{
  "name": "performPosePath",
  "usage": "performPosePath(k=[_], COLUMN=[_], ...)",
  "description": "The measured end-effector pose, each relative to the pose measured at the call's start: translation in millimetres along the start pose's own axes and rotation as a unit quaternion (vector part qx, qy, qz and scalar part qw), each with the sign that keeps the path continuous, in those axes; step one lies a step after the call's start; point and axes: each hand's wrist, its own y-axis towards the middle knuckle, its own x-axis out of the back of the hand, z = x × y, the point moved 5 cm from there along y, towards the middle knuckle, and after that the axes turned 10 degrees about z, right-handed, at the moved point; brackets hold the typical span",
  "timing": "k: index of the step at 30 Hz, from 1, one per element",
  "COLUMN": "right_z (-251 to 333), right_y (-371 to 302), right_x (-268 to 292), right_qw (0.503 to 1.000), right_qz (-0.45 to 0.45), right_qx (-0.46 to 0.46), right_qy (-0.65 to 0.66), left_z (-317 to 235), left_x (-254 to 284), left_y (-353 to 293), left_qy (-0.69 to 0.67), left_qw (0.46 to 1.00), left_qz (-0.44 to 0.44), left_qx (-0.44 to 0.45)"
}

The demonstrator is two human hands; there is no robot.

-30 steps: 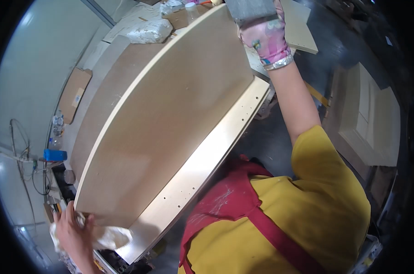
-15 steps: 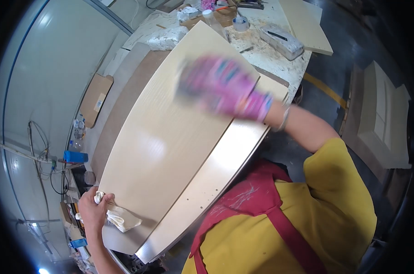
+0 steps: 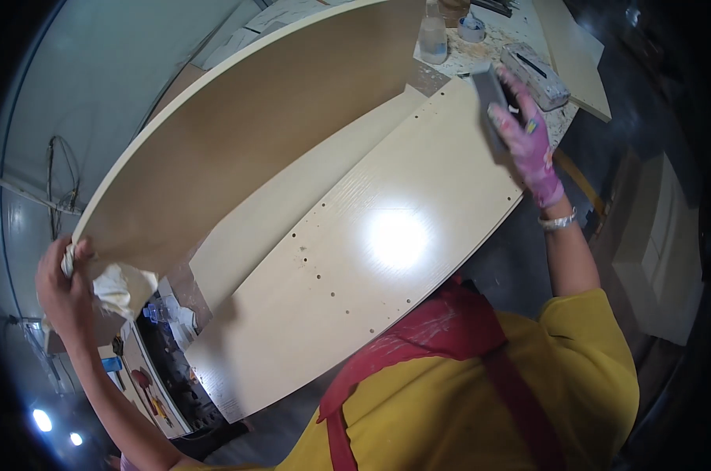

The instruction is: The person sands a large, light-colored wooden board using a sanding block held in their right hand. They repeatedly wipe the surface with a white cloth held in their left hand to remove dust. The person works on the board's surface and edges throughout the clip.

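Observation:
A large curved-edge wooden panel [image 3: 253,118] stands tilted up on its side at the left. Bare, my left hand [image 3: 63,286] is closed around its near-left end, with a bunched cream cloth [image 3: 124,289] pinched in the same grip and hanging loose. Another pale panel [image 3: 442,165], dotted with small drilled holes, lies flat in front of me. My right hand [image 3: 532,149], in a pink patterned glove, is closed on a grey sanding block [image 3: 490,102] at that panel's far right end. Between the two panels shows part of another pale panel [image 3: 292,188].
On the far worktable [image 3: 481,51] stand a clear bottle [image 3: 433,35], a roll of tape [image 3: 471,28] and a dusty wrapped block [image 3: 536,74]. More boards [image 3: 661,251] stack at the right. Cables [image 3: 63,180] hang along the left wall.
The upper panel, which lay flat, is now lifted and tilted up to the left by my left hand. My right hand has moved right, off that panel's face, with the block.

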Motion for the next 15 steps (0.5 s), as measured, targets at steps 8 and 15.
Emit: performPosePath(k=[8,15], right_z=[4.7,-1.3], right_y=[-4.0,-7.8], right_x=[-26.2,-26.0], right_qw=[0.987,0.987], right_qz=[0.154,0.154], right_qx=[-0.029,-0.044], right_qy=[-0.032,-0.028], left_z=[-14.0,-20.1], left_x=[-85.8,-201.5], left_y=[50.4,49.1], left_qy=[0.010,-0.194], left_qw=[0.991,0.939], left_qz=[0.109,0.261], left_qx=[0.077,0.107])
